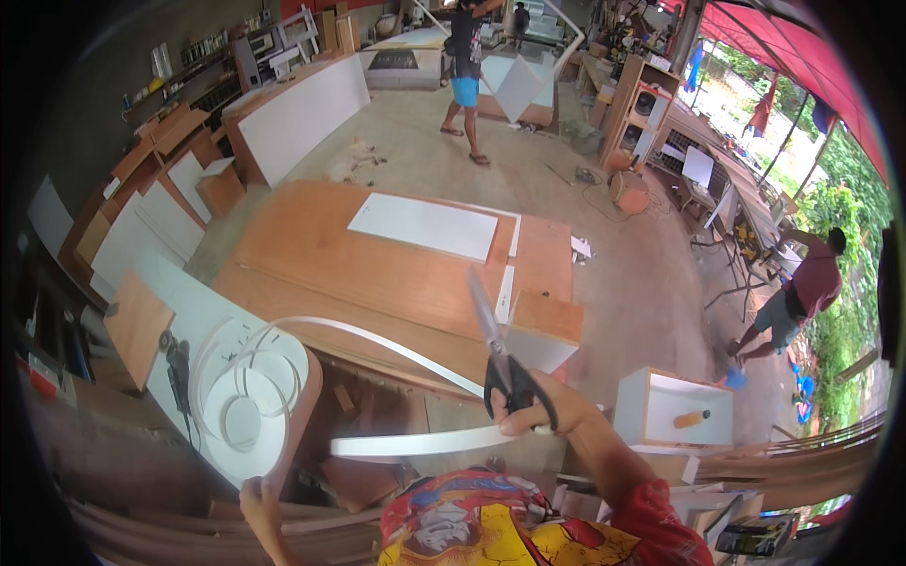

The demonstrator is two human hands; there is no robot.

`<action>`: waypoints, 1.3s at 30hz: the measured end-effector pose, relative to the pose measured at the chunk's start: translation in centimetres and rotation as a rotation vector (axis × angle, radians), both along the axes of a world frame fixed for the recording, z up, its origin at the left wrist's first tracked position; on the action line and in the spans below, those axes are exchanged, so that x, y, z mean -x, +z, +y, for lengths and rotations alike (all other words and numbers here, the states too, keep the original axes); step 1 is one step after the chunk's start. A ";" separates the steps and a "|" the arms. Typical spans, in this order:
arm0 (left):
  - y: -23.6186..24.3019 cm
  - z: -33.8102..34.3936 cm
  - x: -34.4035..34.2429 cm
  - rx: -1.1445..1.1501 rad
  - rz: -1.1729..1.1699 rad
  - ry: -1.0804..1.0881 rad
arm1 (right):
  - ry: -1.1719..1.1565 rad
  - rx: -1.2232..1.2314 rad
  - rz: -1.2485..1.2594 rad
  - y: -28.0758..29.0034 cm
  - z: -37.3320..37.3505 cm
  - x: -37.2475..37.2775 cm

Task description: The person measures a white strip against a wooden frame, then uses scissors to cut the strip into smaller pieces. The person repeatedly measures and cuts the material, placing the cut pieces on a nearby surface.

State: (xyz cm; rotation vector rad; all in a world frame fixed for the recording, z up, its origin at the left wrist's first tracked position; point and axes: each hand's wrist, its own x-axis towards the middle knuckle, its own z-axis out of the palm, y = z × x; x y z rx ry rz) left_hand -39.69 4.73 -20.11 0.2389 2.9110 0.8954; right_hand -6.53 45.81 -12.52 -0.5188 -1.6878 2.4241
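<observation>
My right hand (524,406) grips black-handled scissors (493,325), blades pointing up, with a white banding strip (396,335) crossing at the hand. A flat length of white strip (406,443) runs leftward from under that hand. My left hand (257,505) is closed at the near rounded edge of a pale board (170,283) at lower left; what its fingers hold is hidden. On that board lie loose coils of white banding (241,387) and a black power tool (176,377) with a cord.
A wooden work surface (321,274) bears a white panel (425,226). An open white box (670,406) with an orange bottle stands right. Panels (302,113) line the left. A co-worker (467,75) stands at the back; another person (812,274) bends by folding tables at right.
</observation>
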 end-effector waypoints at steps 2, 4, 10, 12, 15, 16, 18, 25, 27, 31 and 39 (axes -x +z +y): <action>4.4 2.4 -2.6 -0.285 0.098 -0.134 | 0.086 -0.084 -0.089 0.6 -0.7 0.9; 7.7 6.6 -7.3 -0.280 0.372 -0.480 | 0.210 -0.266 -0.193 0.3 -1.9 3.2; 8.2 15.6 -14.9 -0.164 0.303 -1.250 | 0.348 -0.165 -0.170 -1.4 -5.6 7.1; 6.9 15.5 -15.0 -0.194 0.282 -1.269 | 0.321 -0.150 -0.166 -1.8 -5.6 7.0; 5.6 14.7 -15.0 -0.235 0.349 -1.294 | 0.354 -0.108 -0.216 -2.5 -5.3 6.7; 5.5 14.5 -15.1 -0.190 0.383 -1.302 | 0.380 -0.070 -0.252 -2.8 -5.2 6.6; 5.8 14.3 -15.4 -0.104 0.412 -1.316 | 0.391 -0.049 -0.222 -3.5 -5.2 6.6; 8.8 15.0 -14.1 -0.005 0.484 -1.312 | 0.279 -0.495 -0.078 -2.7 -4.8 7.5; 9.9 15.9 -11.9 -0.091 0.677 -1.239 | -0.091 -0.693 0.067 -1.0 -4.7 7.9; 14.7 16.1 -6.8 -0.162 0.547 -0.910 | -0.430 -0.550 0.289 2.5 -5.2 6.4; 23.7 16.5 -4.0 -0.344 0.617 -0.651 | 0.120 -0.217 0.308 1.6 -11.4 8.4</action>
